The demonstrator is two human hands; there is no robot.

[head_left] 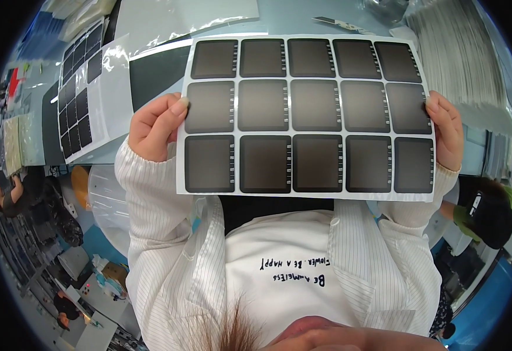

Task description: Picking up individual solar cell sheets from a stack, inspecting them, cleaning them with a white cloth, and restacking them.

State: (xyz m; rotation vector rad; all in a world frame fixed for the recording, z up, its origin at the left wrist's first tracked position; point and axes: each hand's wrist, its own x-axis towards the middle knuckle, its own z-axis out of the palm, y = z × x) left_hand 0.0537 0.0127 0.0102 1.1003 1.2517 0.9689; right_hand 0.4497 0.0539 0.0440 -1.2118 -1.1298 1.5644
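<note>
Between my two hands I hold up a white backing sheet (237,105) that carries three rows of dark, rounded-corner square labels. Each label has a strip of small marks along its right side. My left hand (157,126) pinches the sheet's left edge, thumb on the front face. At the right edge my right hand (445,130) grips it the same way, its other fingers behind. The sheet is raised in front of my body, nearly flat, and its lower edge covers part of my white shirt.
A tall stack of pale sheets (461,58) stands at the right. On the table lie a cutter knife (343,24), a clear plastic sleeve (185,14) and another label sheet (95,117) with some labels gone. Other people (490,213) sit at both sides.
</note>
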